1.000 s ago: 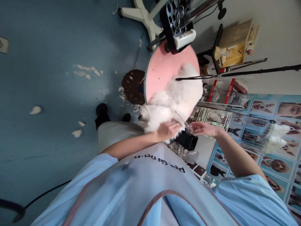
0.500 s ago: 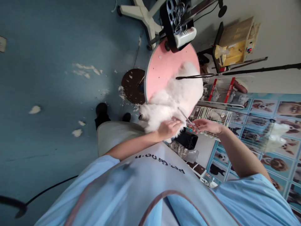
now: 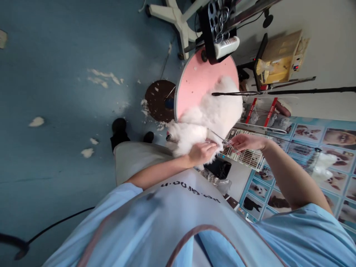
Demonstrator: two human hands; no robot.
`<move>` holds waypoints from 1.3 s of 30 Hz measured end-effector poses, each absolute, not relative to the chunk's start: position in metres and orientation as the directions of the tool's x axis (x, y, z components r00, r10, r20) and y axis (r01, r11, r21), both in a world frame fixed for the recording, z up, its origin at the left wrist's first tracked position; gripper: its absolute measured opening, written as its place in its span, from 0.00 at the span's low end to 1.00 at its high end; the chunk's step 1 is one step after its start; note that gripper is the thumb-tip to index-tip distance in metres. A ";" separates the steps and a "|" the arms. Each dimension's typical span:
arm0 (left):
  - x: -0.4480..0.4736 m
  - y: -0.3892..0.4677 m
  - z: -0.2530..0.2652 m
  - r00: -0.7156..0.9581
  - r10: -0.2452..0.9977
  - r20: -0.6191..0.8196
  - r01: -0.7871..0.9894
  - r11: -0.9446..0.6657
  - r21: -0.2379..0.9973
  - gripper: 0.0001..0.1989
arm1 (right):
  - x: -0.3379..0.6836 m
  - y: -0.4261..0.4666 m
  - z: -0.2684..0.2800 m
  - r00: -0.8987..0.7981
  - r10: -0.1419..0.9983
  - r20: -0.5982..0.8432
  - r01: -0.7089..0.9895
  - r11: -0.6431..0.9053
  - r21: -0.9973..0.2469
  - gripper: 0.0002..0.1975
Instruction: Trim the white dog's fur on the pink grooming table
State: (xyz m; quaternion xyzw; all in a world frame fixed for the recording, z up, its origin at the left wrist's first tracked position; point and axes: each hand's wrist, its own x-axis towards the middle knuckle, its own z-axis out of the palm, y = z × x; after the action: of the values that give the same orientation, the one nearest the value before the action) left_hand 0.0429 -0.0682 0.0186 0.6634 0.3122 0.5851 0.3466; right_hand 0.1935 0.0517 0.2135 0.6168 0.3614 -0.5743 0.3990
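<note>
A fluffy white dog (image 3: 222,107) lies on the round pink grooming table (image 3: 191,81), its head end toward my body. My left hand (image 3: 201,152) is closed on the fur at the near side of the dog, with the fingertips partly buried in the coat. Long-bladed scissors (image 3: 218,135) are in my right hand (image 3: 241,144), just off the dog's right side in the picture. Their blades reach over the fur close to my left fingertips. Whether the blades are apart is too fine to make out.
A black holder (image 3: 213,29) with several scissors and a white bottle (image 3: 227,47) hangs over the table's far edge. A dark strap (image 3: 278,91) crosses above the dog. White fur clumps (image 3: 87,152) lie on the blue floor. A wire cage (image 3: 250,155) stands at the right.
The whole view has shifted slightly. My right hand with the scissors has turned a little and the blade tips sit further left on the fur. My left hand keeps its hold.
</note>
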 end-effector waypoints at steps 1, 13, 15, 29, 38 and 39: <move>0.043 -0.068 0.019 0.114 0.818 0.563 0.013 -0.568 0.823 0.12 | 0.193 0.053 0.213 0.081 -0.016 -0.997 0.891 -0.447 0.080 0.19; 0.043 -0.070 0.021 0.104 0.797 0.595 0.024 -0.600 0.800 0.11 | 0.200 0.062 0.202 0.062 -0.031 -0.998 0.818 -0.571 0.069 0.26; 0.042 -0.069 0.021 0.087 0.793 0.603 0.036 -0.607 0.794 0.11 | 0.201 0.064 0.199 0.026 -0.026 -0.999 0.836 -0.548 0.036 0.25; 0.041 -0.070 0.022 0.117 0.795 0.595 0.024 -0.601 0.799 0.12 | 0.195 0.070 0.190 0.032 -0.081 -0.996 0.883 -0.464 0.066 0.22; 0.043 -0.070 0.022 0.097 0.799 0.593 0.012 -0.597 0.802 0.12 | 0.189 0.071 0.190 0.006 -0.041 -0.999 0.899 -0.438 0.024 0.19; 0.043 -0.070 0.022 0.109 0.799 0.592 0.008 -0.596 0.803 0.12 | 0.188 0.071 0.191 0.008 -0.052 -0.999 0.908 -0.417 0.029 0.19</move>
State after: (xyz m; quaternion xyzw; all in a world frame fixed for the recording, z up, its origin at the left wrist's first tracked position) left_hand 0.0431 -0.0703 0.0221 0.6664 0.3028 0.5950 0.3320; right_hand 0.1876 0.0710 0.1912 0.5877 0.3641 -0.6028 0.3984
